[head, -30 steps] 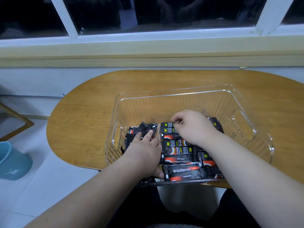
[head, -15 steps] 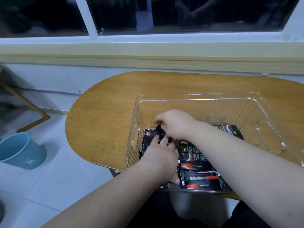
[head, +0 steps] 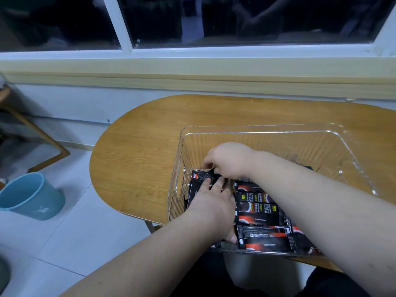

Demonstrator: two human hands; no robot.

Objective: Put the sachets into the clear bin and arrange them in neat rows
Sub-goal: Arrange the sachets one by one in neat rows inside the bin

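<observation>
A clear bin (head: 267,133) stands on the wooden table (head: 137,155), near its front edge. Several black and red sachets (head: 259,211) lie flat in a row down the bin's near half. A looser pile of sachets (head: 198,175) sits at the bin's left end. My left hand (head: 212,207) rests flat on that pile, fingers stretched forward. My right hand (head: 228,160) reaches across from the right and pinches a sachet at the top of the pile. My arms hide part of the sachets.
The far half of the bin shows bare ribbed plastic, with a handle cutout (head: 351,179) at its right end. A blue waste bucket (head: 32,196) stands on the tiled floor at left. A window sill (head: 192,67) runs behind the table.
My right hand has moved left from the middle row to the left pile and taken hold of a sachet there. My left hand stayed on the pile. The view has swung left.
</observation>
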